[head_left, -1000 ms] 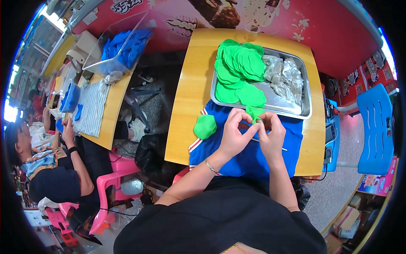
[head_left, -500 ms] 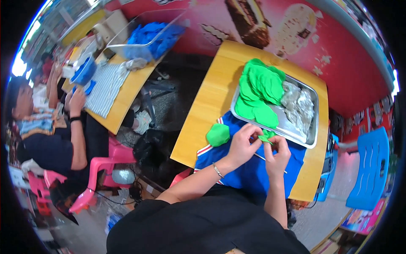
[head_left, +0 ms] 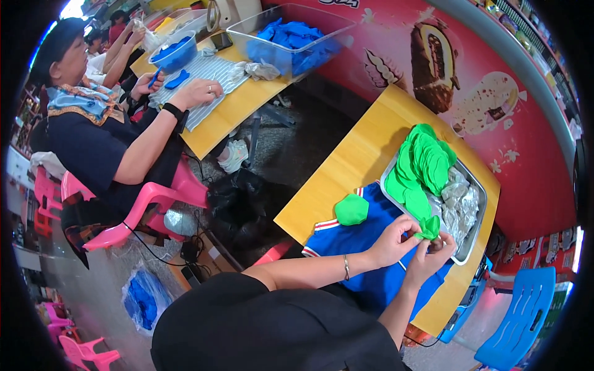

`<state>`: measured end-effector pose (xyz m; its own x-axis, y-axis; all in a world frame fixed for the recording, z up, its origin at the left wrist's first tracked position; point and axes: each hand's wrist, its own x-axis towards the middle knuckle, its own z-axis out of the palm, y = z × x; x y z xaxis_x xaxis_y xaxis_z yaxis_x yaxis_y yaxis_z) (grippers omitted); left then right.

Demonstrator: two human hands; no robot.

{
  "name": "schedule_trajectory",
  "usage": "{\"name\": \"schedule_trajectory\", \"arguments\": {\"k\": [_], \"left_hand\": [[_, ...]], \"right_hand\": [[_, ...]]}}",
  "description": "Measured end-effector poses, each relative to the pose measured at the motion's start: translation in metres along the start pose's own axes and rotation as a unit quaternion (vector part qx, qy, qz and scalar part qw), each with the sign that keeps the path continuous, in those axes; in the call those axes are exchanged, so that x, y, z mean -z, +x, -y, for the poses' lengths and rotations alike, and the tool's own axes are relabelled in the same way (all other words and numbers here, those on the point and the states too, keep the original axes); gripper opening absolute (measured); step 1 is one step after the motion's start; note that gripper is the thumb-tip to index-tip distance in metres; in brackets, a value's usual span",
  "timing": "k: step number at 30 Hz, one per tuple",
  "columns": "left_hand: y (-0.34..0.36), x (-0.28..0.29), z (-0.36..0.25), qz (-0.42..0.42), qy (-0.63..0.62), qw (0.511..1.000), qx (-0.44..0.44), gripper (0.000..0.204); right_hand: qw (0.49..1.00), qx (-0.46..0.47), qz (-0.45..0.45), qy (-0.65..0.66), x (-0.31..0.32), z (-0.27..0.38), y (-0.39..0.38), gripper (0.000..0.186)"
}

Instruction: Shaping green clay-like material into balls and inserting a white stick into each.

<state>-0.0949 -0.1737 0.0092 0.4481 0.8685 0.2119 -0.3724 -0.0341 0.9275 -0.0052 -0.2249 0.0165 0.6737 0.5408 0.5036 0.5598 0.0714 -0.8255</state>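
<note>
My left hand [head_left: 396, 243] and my right hand [head_left: 431, 260] pinch a folded, thin green piece [head_left: 428, 229] between their fingertips, with part of it standing up like a petal. Both hands are over a blue cloth [head_left: 378, 232] with red-and-white striped edges, at the near side of a metal tray [head_left: 484, 207]. Inside the tray, a pile of flat, rounded green pieces [head_left: 424, 162] lies beside crumpled clear plastic [head_left: 461, 201]. One loose green piece [head_left: 351, 209] rests at the cloth's left edge. What the green pieces are made of I cannot tell.
Beneath the tray is a yellow wooden table [head_left: 346, 157] by a red wall. A blue chair [head_left: 520, 318] is at right. On the left, a co-worker [head_left: 111, 123] sits on a pink chair [head_left: 148, 201] at another table with a clear bin [head_left: 297, 49] of blue pieces. A black bag [head_left: 241, 201] stands between.
The view has swung left, so my table appears further right and lower. The green piece in my fingers now rises higher and shows more surface. The co-worker's nearer hand has moved over the striped cloth.
</note>
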Motion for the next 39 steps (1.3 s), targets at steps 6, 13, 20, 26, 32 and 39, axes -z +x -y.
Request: {"name": "schedule_trajectory", "arguments": {"k": [6, 13, 20, 26, 32, 39], "left_hand": [[-0.002, 0.004, -0.002, 0.114, -0.085, 0.986, 0.091, 0.011], [0.012, 0.019, -0.002, -0.005, 0.122, 0.992, -0.008, 0.015], [0.009, 0.01, -0.001, -0.018, 0.062, 0.997, -0.037, 0.015], [0.005, 0.01, 0.013, 0.019, 0.028, 0.999, -0.029, 0.014], [0.001, 0.007, 0.015, 0.099, 0.065, 0.993, -0.004, 0.011], [0.003, 0.011, 0.006, 0.168, -0.069, 0.98, 0.087, 0.01]], "right_hand": [[0.997, -0.054, 0.062, 0.002, 0.006, 0.011, 0.0, 0.018], [0.991, -0.048, 0.118, -0.046, 0.004, 0.01, -0.002, 0.017], [0.899, -0.198, 0.252, 0.297, 0.018, 0.005, 0.004, 0.027], [0.953, -0.146, 0.19, 0.184, 0.016, -0.002, 0.006, 0.025], [0.987, 0.045, 0.111, -0.108, 0.009, 0.004, 0.0, 0.014], [0.99, -0.039, 0.131, -0.02, 0.015, 0.009, 0.001, 0.013]]}}
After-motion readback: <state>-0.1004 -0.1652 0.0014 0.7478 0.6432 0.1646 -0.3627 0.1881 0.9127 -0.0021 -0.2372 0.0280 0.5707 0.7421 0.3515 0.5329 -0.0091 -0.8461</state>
